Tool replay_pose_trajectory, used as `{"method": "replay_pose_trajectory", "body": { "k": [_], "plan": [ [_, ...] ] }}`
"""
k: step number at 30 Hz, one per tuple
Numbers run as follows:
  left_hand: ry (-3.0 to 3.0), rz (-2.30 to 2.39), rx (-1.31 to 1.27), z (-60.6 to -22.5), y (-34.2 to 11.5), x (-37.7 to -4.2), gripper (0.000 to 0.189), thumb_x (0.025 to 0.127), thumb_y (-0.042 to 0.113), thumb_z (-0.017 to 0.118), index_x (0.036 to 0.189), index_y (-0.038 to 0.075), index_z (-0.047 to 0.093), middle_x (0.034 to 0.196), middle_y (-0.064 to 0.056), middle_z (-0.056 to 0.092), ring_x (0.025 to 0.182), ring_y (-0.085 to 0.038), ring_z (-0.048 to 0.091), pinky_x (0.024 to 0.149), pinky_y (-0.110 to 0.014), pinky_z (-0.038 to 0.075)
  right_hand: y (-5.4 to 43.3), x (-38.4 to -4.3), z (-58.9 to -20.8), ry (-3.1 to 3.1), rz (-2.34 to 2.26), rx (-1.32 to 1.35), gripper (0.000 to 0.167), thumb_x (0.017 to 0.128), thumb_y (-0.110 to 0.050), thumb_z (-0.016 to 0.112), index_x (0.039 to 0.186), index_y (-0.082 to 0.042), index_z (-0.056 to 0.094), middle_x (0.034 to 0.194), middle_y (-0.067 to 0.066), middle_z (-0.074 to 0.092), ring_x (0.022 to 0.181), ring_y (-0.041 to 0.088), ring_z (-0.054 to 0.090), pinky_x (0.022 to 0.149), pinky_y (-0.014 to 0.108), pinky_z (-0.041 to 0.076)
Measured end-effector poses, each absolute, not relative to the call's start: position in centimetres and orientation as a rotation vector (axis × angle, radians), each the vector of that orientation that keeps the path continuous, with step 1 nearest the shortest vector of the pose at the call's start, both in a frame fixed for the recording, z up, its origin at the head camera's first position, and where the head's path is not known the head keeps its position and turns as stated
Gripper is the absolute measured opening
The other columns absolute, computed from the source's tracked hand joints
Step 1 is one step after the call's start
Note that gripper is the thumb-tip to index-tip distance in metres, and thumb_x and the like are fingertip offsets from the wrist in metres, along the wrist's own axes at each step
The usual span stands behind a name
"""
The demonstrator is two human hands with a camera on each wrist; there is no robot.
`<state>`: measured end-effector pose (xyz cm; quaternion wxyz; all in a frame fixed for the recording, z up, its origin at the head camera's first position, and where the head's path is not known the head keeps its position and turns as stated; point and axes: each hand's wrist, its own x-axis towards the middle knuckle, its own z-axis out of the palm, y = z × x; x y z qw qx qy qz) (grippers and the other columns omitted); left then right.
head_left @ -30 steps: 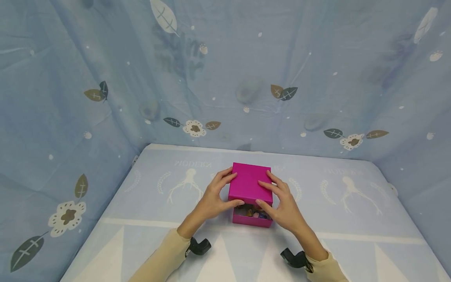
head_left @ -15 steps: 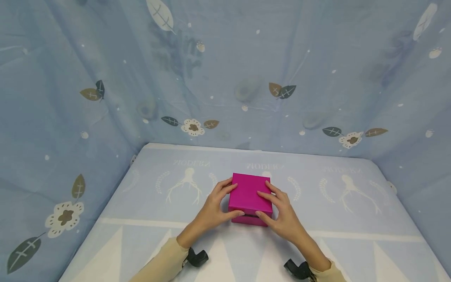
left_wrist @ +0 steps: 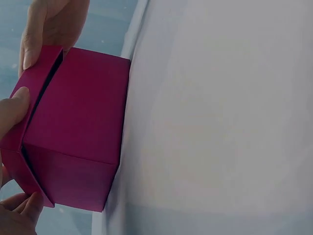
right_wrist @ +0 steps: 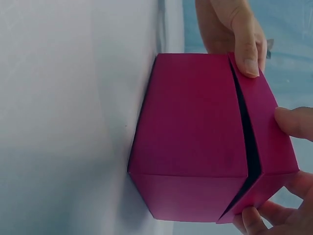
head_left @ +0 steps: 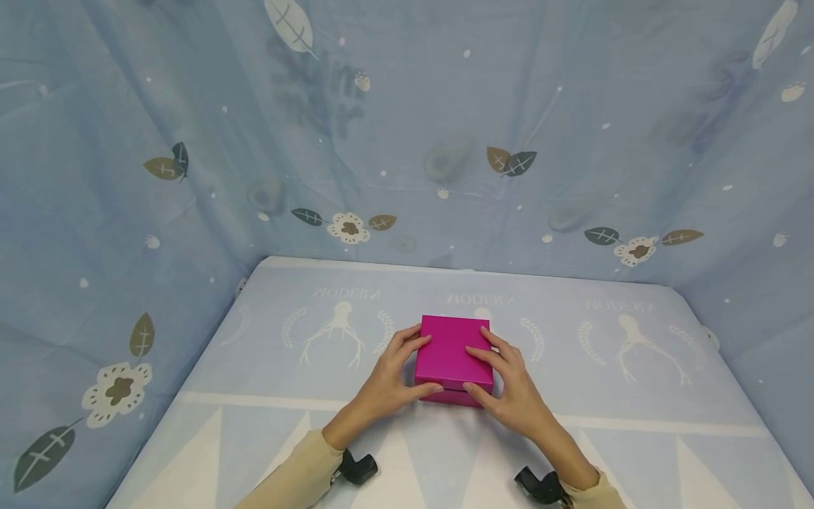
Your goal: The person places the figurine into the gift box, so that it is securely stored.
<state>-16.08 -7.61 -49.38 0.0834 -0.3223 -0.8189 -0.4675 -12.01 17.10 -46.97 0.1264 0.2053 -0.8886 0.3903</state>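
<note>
A magenta box base (right_wrist: 195,117) stands on the covered table, with its matching lid (head_left: 454,348) over the top. In both wrist views a dark slit shows between the lid's lower edge and the base walls, so the lid sits slightly tilted. My left hand (head_left: 384,375) grips the lid's left side, thumb on the front face and fingers along the side. From the right, my right hand (head_left: 518,385) holds the lid likewise, its thumb at the front and fingers at the top and side. What lies inside the box is hidden.
A pale blue and white patterned cloth (head_left: 254,417) covers the table. Behind and to the left hangs a blue curtain (head_left: 407,127) with leaves and flowers. Black wrist mounts (head_left: 358,468) stick out below the sleeves.
Both hands have lowered the lid onto the base. One second ago a wide front gap showed small coloured items inside; now only a narrow slit remains.
</note>
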Motion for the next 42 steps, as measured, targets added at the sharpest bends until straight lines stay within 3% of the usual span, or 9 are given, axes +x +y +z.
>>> {"method": "replay_pose_trajectory", "body": {
  "k": [29,42],
  "plan": [
    [-2.465,-1.323,-0.99,-50.12,-7.13,-15.74,0.077,0.076,0.03,0.085,0.141,0.007,0.049,0.149,-0.015,0.038,0.137,-0.03,0.042,0.105,-0.044,0.044,18.07,-12.22,-47.29,-2.696,1.115,0.625,0.053,0.08,-0.021,0.081,0.128,-0.014,0.061,0.151,0.016,0.037,0.137,0.041,0.033,0.099,0.066,0.04],
    [-2.503,-1.335,-0.965,-50.19,-7.29,-15.83,0.075,0.075,0.031,0.086,0.139,0.009,0.051,0.149,-0.012,0.038,0.138,-0.025,0.041,0.107,-0.042,0.043,17.95,-12.2,-47.21,-2.719,1.109,0.631,0.052,0.079,-0.022,0.081,0.127,-0.016,0.061,0.152,0.016,0.036,0.138,0.041,0.034,0.1,0.064,0.04]
  ]
}}
